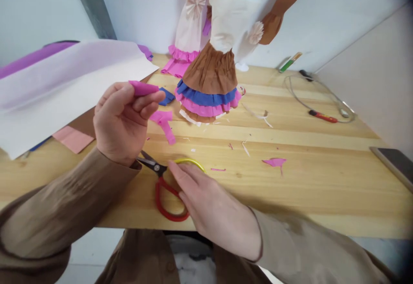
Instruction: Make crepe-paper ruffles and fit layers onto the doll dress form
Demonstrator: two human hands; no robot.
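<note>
My left hand (121,118) is raised over the table, thumb and fingers pinching a small folded piece of magenta crepe paper (143,88). Below it, a pair of scissors (157,168) with dark blades and a red handle loop lies at the table's front, its blades slightly apart. My right hand (206,193) is closed over the scissors' handle side, palm down; its fingertips are partly hidden. A yellow curved rim (190,160) shows beside those fingers. Pink crepe scraps (166,127) lie just beyond my left hand.
A dress form (222,21) wears a tiered brown, blue and pink paper skirt (209,71). Behind it stands another paper outfit (189,26). Large white sheets (74,77) cover the left. A cable with red handle (324,116), a phone (393,163) and paper snippets (274,162) lie right.
</note>
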